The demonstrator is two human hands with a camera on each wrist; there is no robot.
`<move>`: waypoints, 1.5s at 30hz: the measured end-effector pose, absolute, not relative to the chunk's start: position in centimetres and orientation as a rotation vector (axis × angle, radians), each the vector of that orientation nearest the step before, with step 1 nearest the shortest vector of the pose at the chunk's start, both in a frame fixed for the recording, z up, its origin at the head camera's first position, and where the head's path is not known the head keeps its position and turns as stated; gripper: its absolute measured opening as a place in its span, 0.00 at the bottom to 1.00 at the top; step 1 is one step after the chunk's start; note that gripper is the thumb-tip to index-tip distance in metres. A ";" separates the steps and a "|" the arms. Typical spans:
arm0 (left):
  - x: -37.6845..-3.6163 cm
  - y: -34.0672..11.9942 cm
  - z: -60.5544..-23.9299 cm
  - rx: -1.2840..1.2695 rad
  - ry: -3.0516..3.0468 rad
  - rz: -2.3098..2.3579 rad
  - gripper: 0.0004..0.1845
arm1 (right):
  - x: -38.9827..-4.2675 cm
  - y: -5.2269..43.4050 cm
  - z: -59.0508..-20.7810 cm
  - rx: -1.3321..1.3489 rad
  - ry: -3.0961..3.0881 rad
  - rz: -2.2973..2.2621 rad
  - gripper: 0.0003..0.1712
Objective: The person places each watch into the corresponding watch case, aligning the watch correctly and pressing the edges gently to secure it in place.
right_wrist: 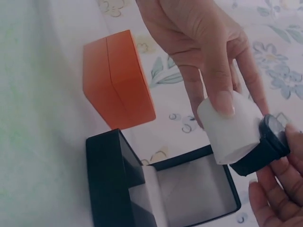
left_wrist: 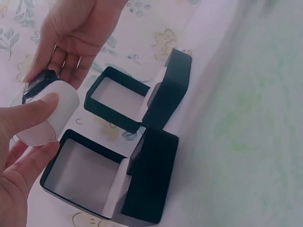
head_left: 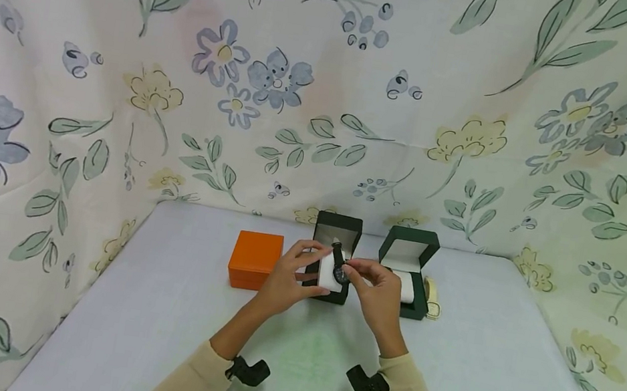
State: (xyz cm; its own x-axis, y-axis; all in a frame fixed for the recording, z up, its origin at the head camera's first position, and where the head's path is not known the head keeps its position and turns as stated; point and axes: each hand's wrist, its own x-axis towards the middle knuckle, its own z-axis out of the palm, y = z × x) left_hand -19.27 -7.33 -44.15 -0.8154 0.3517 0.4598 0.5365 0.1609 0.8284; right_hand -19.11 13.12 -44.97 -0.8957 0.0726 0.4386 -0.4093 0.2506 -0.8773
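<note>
My left hand [head_left: 302,269] grips a white cylindrical cushion [right_wrist: 229,127] between thumb and fingers, just above an open dark box [head_left: 335,232]. A black watch [right_wrist: 265,147] is wrapped round the cushion's end. My right hand [head_left: 361,274] pinches the watch at the cushion's right side. In the left wrist view the cushion [left_wrist: 49,113] sits under my left thumb, with the watch [left_wrist: 34,86] behind it and the right hand [left_wrist: 71,38] above. The box's white-lined inside [right_wrist: 194,191] holds nothing.
A shut orange box [head_left: 255,260] stands left of the hands. A second open green box [head_left: 410,250] stands to the right, with a white cushion inside and a pale round item [head_left: 431,302] beside it. Flowered cloth walls the pale table [head_left: 151,306] on three sides.
</note>
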 end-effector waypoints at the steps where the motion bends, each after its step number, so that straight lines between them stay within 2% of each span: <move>1: -19.3 -7.3 -44.2 -0.869 -2.269 -1.725 0.37 | -19.2 13.1 -45.1 0.305 -2.153 1.662 0.09; 5: -19.3 -7.4 -44.2 -0.849 -2.257 -1.759 0.37 | -19.2 13.1 -45.4 0.327 -2.182 1.623 0.10; 9: -19.6 -7.7 -44.3 -0.819 -2.225 -1.835 0.37 | -18.1 12.8 -43.6 0.386 -2.217 1.604 0.11; 12: -20.4 -7.8 -45.2 -0.785 -2.213 -1.862 0.37 | -17.2 12.8 -42.2 0.509 -2.247 1.607 0.14; 18: -21.7 -8.2 -46.4 -0.748 -2.176 -1.905 0.38 | -17.3 13.7 -41.7 0.769 -2.299 1.623 0.21; 25: -21.7 -8.5 -46.3 -0.764 -2.134 -1.948 0.38 | -17.4 13.6 -41.6 0.825 -2.307 1.516 0.27; 29: -21.7 -8.5 -46.3 -0.783 -2.122 -1.944 0.38 | -17.4 13.4 -41.9 0.770 -2.266 1.520 0.25; 36: -21.7 -8.5 -46.2 -0.786 -2.104 -1.940 0.38 | -17.2 13.0 -42.3 0.666 -2.208 1.505 0.13; 45: -21.6 -8.2 -46.3 -0.793 -2.090 -1.910 0.37 | -17.2 12.5 -42.4 0.557 -2.196 1.559 0.10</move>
State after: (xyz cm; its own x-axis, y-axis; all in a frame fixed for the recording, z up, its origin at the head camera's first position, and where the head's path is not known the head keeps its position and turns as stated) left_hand -21.62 -8.22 -46.27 -0.8356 0.2496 0.4894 0.5098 0.0204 0.8601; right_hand -17.23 12.51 -42.39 -0.8453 -0.0949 0.5258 -0.5277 0.3027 -0.7937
